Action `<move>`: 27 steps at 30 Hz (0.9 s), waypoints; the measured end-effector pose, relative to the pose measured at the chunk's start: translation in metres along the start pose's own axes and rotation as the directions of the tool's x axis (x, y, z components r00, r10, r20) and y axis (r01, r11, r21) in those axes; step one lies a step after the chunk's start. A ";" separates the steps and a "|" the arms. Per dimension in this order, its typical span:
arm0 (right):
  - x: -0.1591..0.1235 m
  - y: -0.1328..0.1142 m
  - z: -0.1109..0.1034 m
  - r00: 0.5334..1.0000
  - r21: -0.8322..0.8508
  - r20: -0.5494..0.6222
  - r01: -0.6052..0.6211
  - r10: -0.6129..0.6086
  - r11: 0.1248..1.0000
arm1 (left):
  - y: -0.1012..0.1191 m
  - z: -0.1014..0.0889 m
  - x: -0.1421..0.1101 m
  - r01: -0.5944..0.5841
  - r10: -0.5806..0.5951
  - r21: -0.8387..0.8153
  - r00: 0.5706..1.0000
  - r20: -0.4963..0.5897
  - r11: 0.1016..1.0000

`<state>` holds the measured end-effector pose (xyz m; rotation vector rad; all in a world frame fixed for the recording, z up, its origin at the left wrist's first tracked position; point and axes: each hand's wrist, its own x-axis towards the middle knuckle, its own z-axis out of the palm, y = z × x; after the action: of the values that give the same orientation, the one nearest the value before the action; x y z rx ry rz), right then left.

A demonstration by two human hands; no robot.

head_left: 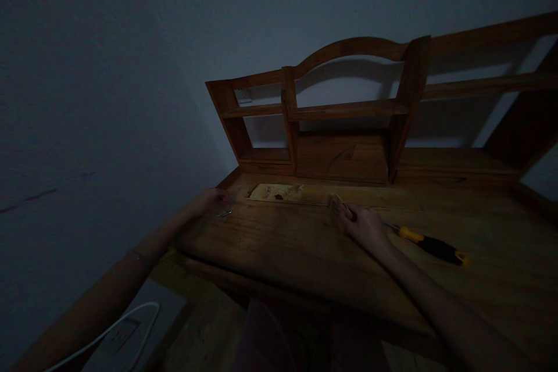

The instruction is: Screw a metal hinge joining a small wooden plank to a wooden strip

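My right hand (364, 224) is closed around a small piece of wood (339, 203) just above the desk top. Just right of that hand lies a screwdriver (431, 244) with a yellow and black handle; its shaft runs behind the wrist. My left hand (213, 199) hovers at the desk's left side, fingers curled together; whatever they may hold is too dark to make out. Close to those fingers lie a few thin metal pieces, apparently nails or screws (224, 214). Between the hands rests a pale, rough strip of wood (274, 192).
A wooden shelf unit (349, 110) with several compartments stands along the back of the desk (279, 244). The wall (108, 99) borders the left side. Below left, a white cable (146, 305) hangs near a wall socket (120, 335). The light is dim.
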<state>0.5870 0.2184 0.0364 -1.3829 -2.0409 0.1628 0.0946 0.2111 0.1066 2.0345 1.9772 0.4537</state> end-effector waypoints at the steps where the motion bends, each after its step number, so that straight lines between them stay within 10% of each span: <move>1: 0.000 0.000 0.000 1.000 0.017 0.001 0.001 -0.001 1.000 | 0.002 -0.001 0.004 -0.031 0.031 0.029 1.000 0.002 0.999; 7: 0.001 -0.002 0.000 0.999 0.157 0.033 -0.038 0.033 0.987 | 0.080 0.030 0.020 -0.282 0.311 0.166 0.933 -0.180 0.945; 13: 0.003 -0.004 -0.003 0.981 0.338 0.103 -0.190 0.164 0.922 | 0.201 0.109 0.029 -0.670 0.700 0.203 0.689 -0.188 0.714; 18: 0.005 -0.003 -0.006 0.960 0.472 0.174 -0.277 0.219 0.837 | 0.237 0.142 0.041 -0.833 0.855 0.197 0.513 -0.077 0.517; 27: 0.007 -0.003 0.000 0.954 0.509 0.188 -0.298 0.234 0.808 | 0.220 0.158 0.047 -0.784 0.794 0.139 0.581 -0.180 0.605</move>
<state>0.5832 0.2231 0.0403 -1.3030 -1.6859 0.8876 0.3608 0.2550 0.0521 2.9448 1.0113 0.8463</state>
